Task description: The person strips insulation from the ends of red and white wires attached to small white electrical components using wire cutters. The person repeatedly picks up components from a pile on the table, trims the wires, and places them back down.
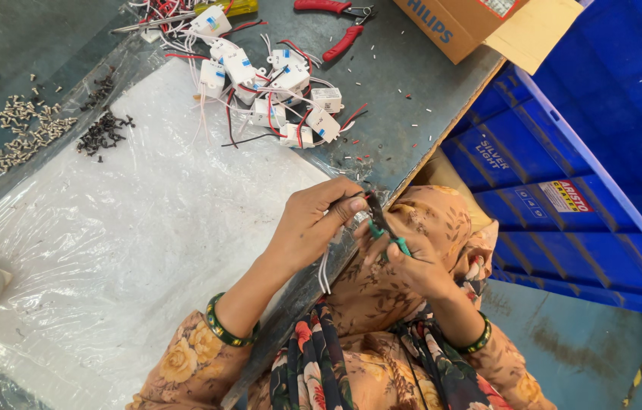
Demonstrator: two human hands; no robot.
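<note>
Grey workbench (412, 83), plastic-sheeted. At its near edge: left hand (313, 220) pinching white wires (325, 269), right hand (412, 262) squeezing green-handled cutters (382, 224). Risked nicking fingers (351, 206), so close to blades.

I am looking down on a small electrical assembly workshop. A dark, worn tabletop (404, 114) is lying under a clear plastic sheet (131, 228), and a pile of small white driver modules (275, 83) with red, black and white leads is sitting on it. Heaps of silver screws (25, 129) and black screws (103, 130) are lying loose beside them. Red-handled pliers (340, 26) are resting near a cardboard carton (473, 23) at the far edge. Stacked blue plastic crates (564, 190) are standing beside the tabletop on a stained concrete floor (586, 357). Snipped bits of wire insulation (412, 106) are scattered over the dark surface.
</note>
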